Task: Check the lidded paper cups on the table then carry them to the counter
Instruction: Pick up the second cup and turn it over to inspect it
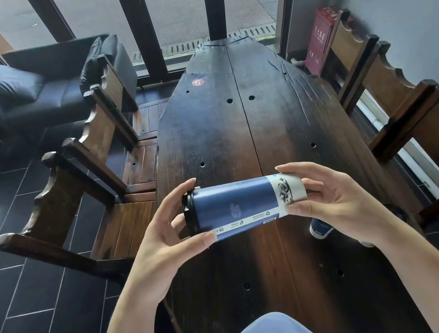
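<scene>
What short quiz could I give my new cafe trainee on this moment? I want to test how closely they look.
1. True or false: the blue paper cup is standing upright on the wooden table.
2. Which end of it does the left hand hold: A) the black lid, B) the white base?
3. What number is on the red sticker?

Key:
1. False. It is held sideways above the table between both hands.
2. A. The right hand holds the white base end.
3. Six.
</scene>
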`<state>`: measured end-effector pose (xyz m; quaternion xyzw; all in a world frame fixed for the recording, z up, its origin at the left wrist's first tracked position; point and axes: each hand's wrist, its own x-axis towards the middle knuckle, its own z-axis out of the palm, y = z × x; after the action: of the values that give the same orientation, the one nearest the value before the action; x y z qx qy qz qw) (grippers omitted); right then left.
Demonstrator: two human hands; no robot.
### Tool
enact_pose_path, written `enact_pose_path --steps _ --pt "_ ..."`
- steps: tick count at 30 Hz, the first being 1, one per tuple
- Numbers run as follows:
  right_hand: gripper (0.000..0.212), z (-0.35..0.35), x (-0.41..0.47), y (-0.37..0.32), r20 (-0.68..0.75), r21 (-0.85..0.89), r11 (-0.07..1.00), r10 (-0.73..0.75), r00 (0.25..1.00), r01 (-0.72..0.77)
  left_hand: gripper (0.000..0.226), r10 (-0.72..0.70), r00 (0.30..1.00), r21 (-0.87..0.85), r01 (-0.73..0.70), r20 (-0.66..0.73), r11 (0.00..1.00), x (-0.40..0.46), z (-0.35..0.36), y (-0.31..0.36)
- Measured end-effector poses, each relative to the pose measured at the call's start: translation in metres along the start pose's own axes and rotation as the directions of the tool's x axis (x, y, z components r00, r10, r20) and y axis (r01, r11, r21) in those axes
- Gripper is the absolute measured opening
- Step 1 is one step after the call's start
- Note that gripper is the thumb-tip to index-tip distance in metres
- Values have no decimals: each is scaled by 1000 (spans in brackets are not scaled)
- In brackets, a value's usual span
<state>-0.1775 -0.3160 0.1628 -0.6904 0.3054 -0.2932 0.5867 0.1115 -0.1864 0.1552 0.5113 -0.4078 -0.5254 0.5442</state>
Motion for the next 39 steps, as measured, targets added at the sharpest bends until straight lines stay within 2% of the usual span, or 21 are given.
enact_pose_path --steps 4,8,11,20,23,27,30,32,36,39 --pt "61 -2 0 3 11 -7 1000 4 1000 -4 80 25 1000 6 -25 -12 1000 2 2 1" --pt "76 -4 0 3 -2 -114 994 -1 1000 1 90 -32 998 4 33 -61 999 4 6 4" --pt "75 -6 1 1 -6 -155 988 -26 1000 25 90 -87 993 -16 86 -84 996 5 8 5" --pt "66 -7 -1 0 -35 -75 997 -12 999 10 93 -110 993 -23 109 -31 994 6 10 10" --pt "56 -5 -1 0 -43 -51 998 21 999 -23 94 -108 994 -27 107 -15 994 7 8 8" --pt "70 1 -5 -3 -64 -37 995 94 994 -97 88 -78 996 -81 74 -48 994 12 10 10" --pt "58 6 -8 2 -17 -23 991 133 991 -133 76 -38 997 -120 29 -74 992 19 12 13" --pt "64 8 -10 2 24 -3 984 180 983 -180 71 -19 997 -153 8 -70 988 24 15 17" --pt "78 13 -11 -2 149 -23 972 236 960 -235 101 28 999 -192 -35 -36 981 35 22 27" --pt "77 19 -9 -7 220 -59 968 249 943 -242 104 47 999 -194 -50 -17 980 44 33 36"
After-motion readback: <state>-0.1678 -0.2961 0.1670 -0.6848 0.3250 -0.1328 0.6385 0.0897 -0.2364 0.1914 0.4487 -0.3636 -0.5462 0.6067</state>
